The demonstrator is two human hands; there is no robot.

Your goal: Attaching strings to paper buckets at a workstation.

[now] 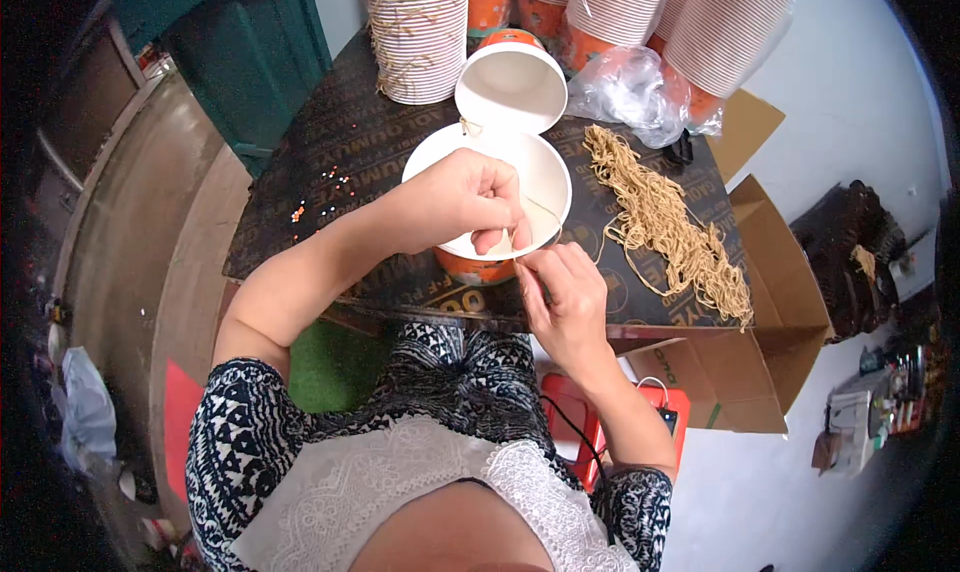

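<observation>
A white paper bucket [425,162] with an orange printed outside stands near the table's front edge. Over its opening is my left hand [465,207], fingers curled in and closed on a thin tan cord. At the near right of the rim, my right hand [562,287] pinches the cord between thumb and fingertips. Part of the cord [543,210] arcs across the inside of the bucket; the exact spot where it meets the rim is hidden by my fingers. Just behind, a second white bucket [510,84] leans with its mouth toward me, and a bit of cord shows by its edge.
A long tangled heap of tan cords [665,222] lies on the dark table [350,232] at right. Tall stacks of paper buckets [418,37] line the back, beside a crumpled clear plastic bag [630,87]. Small beads [300,212] are scattered at left. An open cardboard box [775,292] stands right.
</observation>
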